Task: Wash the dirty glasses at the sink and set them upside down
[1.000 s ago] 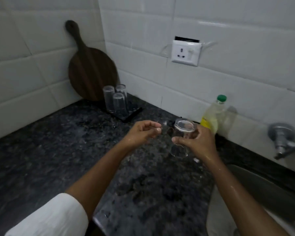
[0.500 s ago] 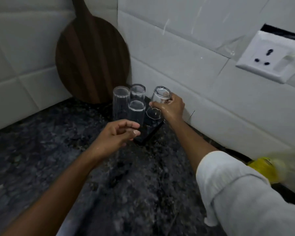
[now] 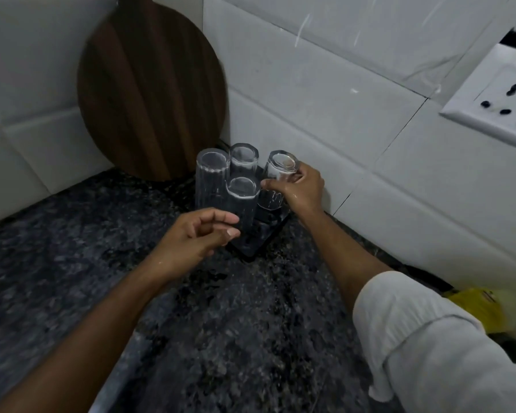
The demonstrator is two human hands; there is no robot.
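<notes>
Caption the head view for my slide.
Right hand sets an upturned glass on the dark tray beside three others.

In the counter's [image 3: 72, 263] back corner you see a tray [image 3: 262, 236] with three upturned glasses [image 3: 212, 177] grouped on its left part. Your right hand [image 3: 301, 189] holds a fourth glass [image 3: 277, 177] on their right, near the wall. Behind them a cutting board [image 3: 149, 84] leans. Your left hand [image 3: 197, 234] hovers before the tray. A wall socket [image 3: 501, 96] sits far right.

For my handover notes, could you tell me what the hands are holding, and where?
The right hand grips an upturned glass around its side wall; the left hand holds nothing.
</notes>
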